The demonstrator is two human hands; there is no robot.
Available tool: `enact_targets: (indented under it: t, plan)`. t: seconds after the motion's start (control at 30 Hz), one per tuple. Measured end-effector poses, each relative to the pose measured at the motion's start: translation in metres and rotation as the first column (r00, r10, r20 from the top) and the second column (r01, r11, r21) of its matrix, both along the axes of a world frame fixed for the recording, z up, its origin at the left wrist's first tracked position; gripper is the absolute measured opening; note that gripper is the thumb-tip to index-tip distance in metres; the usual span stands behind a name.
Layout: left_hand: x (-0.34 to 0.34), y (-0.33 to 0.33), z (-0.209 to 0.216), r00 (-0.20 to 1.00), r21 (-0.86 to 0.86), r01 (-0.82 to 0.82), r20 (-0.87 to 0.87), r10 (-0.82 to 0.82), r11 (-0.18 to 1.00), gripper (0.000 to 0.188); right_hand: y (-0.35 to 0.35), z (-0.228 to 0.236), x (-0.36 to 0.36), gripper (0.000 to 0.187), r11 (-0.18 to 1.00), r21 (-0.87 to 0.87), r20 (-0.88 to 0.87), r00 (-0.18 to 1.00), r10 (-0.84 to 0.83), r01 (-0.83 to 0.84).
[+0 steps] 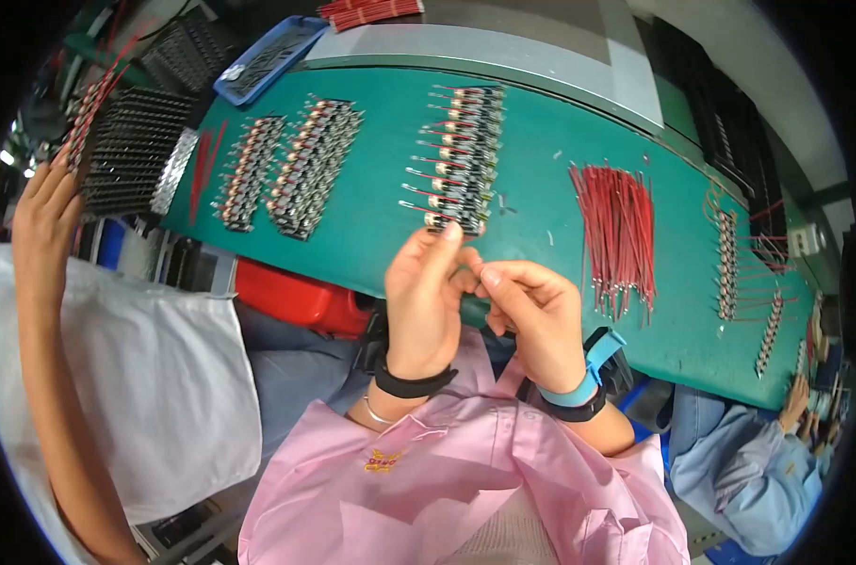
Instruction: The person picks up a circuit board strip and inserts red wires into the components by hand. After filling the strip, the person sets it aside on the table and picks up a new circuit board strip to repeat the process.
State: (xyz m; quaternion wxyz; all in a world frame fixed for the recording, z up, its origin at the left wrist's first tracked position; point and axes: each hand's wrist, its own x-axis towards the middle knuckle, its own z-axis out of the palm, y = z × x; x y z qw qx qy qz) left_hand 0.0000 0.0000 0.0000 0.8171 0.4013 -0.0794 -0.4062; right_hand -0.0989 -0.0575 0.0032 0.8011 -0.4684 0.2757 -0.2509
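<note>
A long strip of small circuit boards (465, 155) lies ahead of me on the green work mat, with short red leads poking out along its left side. My left hand (418, 297) is closed on the strip's near end, its thumb resting on top. Close beside those fingers, my right hand (546, 320) is in a pinch, thumb against forefinger. Whatever sits between its fingertips is too small to make out. To the right of the strip, a pile of cut red wires (621, 226) with bare metallic ends lies on the mat.
Board strips (315, 160) lie left of centre, near a blue tray (268, 61) of small parts. Others (726, 264) lie far right. A metal rack (117, 141) stands left, beside a co-worker's hand (46, 207). Another person's blue sleeve (758, 471) shows lower right.
</note>
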Motion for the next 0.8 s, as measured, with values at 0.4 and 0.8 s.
enact_targets:
  t: [0.4,0.8]
  plan:
    - [-0.041,-0.031,-0.013,0.997,-0.025,0.065,0.033,-0.064,0.998,0.010,-0.023,-0.006,-0.021,0.010,0.973,0.082,0.030,0.975,-0.219,0.216]
    - [-0.050,-0.040,-0.016,0.969,-0.092,0.240,-0.033,-0.244,0.966,0.009,-0.038,-0.009,-0.043,0.008,0.961,0.013,0.081,0.958,-0.275,0.275]
